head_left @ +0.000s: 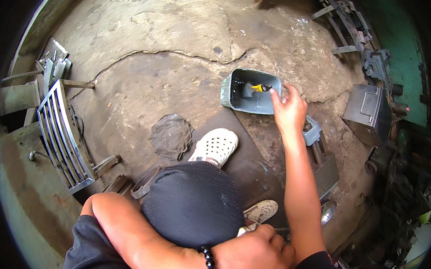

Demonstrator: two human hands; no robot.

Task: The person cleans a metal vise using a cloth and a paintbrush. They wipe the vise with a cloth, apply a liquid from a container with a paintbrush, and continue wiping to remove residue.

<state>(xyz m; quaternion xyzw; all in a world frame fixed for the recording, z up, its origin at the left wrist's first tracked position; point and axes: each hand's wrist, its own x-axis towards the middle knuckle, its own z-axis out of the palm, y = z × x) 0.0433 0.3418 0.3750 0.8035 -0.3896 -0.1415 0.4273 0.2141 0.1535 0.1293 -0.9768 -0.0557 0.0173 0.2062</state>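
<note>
My right hand (291, 111) reaches out to a grey-blue plastic bin (257, 107) on the floor. Its thumb lies over the inside of the bin's right rim and its fingers are outside, with the wall between them. In the bin rests a small yellow tube (258, 88) with a dark end, beside a greyish scrap. Near my right forearm, my left hand (255, 254) is closed beside my knee. A small pale piece (248, 228) pokes out by its fingers; what kind of thing it is cannot be made out.
A slatted metal grille (63, 136) leans at the left. A light-blue vise-like tool (312, 131) stands by my right forearm. Farther right is a dark metal box (364, 105) with a handle. A round dark rag-like piece (171, 136) lies on the cracked concrete floor (179, 33).
</note>
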